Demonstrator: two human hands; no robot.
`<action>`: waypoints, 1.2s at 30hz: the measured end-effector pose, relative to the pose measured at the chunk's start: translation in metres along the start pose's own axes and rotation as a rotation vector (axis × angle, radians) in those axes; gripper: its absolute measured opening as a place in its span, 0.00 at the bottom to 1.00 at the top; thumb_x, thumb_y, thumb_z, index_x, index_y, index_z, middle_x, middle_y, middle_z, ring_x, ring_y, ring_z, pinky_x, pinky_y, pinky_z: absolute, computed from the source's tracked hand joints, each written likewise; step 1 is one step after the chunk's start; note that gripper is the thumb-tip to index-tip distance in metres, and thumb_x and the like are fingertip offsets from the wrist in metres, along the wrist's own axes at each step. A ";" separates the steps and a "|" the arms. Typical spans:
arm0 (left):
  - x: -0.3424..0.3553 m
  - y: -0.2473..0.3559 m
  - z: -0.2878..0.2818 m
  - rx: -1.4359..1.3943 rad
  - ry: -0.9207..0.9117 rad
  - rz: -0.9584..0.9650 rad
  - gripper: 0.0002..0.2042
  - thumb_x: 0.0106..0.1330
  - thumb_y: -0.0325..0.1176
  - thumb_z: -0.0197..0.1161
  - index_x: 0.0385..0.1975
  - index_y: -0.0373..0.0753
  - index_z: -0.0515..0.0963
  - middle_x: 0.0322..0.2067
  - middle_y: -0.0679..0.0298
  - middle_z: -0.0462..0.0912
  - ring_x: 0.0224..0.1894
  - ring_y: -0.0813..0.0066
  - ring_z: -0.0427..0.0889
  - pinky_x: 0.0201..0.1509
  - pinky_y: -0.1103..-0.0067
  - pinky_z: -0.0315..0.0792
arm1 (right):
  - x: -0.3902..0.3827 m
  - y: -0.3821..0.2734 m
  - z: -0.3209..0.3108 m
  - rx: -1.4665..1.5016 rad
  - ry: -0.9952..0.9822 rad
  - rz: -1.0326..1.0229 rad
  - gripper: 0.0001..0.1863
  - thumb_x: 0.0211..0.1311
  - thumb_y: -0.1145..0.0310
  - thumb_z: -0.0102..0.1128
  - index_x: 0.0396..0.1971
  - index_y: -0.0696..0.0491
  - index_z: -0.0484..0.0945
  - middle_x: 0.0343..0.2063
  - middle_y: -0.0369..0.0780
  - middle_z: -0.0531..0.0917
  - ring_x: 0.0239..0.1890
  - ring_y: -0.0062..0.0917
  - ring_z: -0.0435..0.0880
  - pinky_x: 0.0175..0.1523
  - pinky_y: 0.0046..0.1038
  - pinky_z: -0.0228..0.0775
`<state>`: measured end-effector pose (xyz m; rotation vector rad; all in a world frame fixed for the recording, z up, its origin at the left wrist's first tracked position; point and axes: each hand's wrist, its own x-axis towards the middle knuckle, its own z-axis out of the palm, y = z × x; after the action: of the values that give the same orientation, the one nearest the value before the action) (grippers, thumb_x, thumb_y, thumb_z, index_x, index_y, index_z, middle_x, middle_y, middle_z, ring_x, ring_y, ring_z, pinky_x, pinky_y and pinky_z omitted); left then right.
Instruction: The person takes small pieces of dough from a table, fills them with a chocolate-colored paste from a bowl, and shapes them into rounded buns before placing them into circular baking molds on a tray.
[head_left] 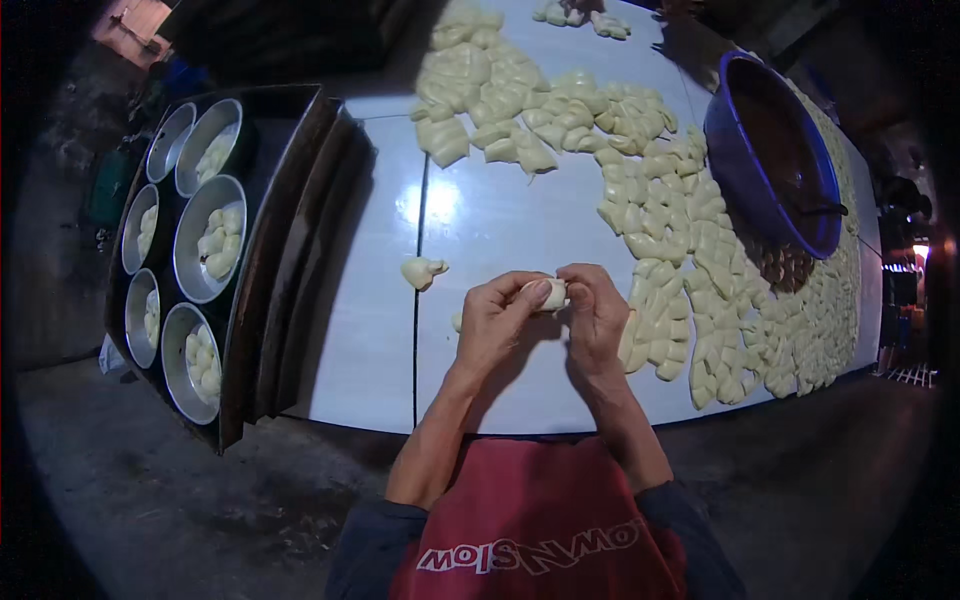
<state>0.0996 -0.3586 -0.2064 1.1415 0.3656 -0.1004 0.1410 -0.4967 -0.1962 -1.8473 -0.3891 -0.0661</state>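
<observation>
Both my hands meet over the white worktable point(370, 330), pinching a small pale piece of dough point(550, 293). My left hand point(492, 325) has its thumb on top of the piece, and my right hand point(597, 320) grips it from the other side. A loose dough lump point(421, 272) lies to the left of my hands, and a smaller bit partly shows behind my left hand. Many cut dough pieces point(655, 315) spread over the table to the right and toward the back, close beside my right hand.
At the left, a dark metal tray point(262, 170) holds several round pans point(205, 290), some with dough balls in them, with more dark trays beneath. A large purple bowl point(725, 165) with brown contents and a dark utensil stands at the right. The table's near edge curves above my red apron.
</observation>
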 end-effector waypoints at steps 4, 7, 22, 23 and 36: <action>-0.014 0.011 -0.009 0.439 0.081 0.136 0.14 0.72 0.37 0.60 0.48 0.33 0.82 0.36 0.58 0.87 0.34 0.71 0.86 0.41 0.76 0.78 | -0.006 -0.007 -0.009 -0.170 -0.161 -0.151 0.12 0.60 0.72 0.66 0.43 0.58 0.80 0.41 0.45 0.83 0.40 0.39 0.83 0.43 0.35 0.75; -0.019 0.028 -0.017 0.865 0.453 0.260 0.20 0.67 0.43 0.64 0.54 0.38 0.79 0.42 0.51 0.84 0.42 0.56 0.85 0.50 0.67 0.76 | -0.007 0.013 -0.017 -0.273 -0.326 0.044 0.14 0.60 0.68 0.66 0.44 0.57 0.81 0.48 0.47 0.80 0.44 0.43 0.81 0.49 0.39 0.72; -0.014 0.040 -0.036 0.187 0.215 0.125 0.13 0.69 0.35 0.65 0.44 0.31 0.82 0.29 0.66 0.86 0.31 0.85 0.81 0.31 0.87 0.73 | 0.008 -0.008 0.040 0.610 -0.380 0.555 0.19 0.70 0.64 0.60 0.55 0.59 0.77 0.43 0.40 0.83 0.39 0.18 0.82 0.41 0.20 0.75; -0.015 0.038 -0.036 0.190 0.210 0.126 0.13 0.69 0.35 0.65 0.44 0.31 0.82 0.29 0.66 0.86 0.31 0.85 0.81 0.31 0.87 0.73 | 0.009 -0.008 0.033 0.580 -0.407 0.625 0.18 0.71 0.64 0.59 0.54 0.60 0.77 0.39 0.38 0.85 0.38 0.17 0.82 0.42 0.20 0.75; -0.002 0.031 -0.001 0.357 -0.011 0.034 0.12 0.63 0.34 0.71 0.41 0.34 0.85 0.29 0.67 0.84 0.30 0.82 0.79 0.34 0.85 0.74 | 0.002 0.004 -0.019 0.355 -0.258 0.347 0.14 0.66 0.67 0.60 0.47 0.58 0.75 0.30 0.40 0.84 0.29 0.20 0.82 0.31 0.26 0.72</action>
<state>0.1056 -0.3448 -0.1793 1.4988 0.3254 -0.1465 0.1465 -0.5148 -0.1935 -1.5478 -0.2340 0.4554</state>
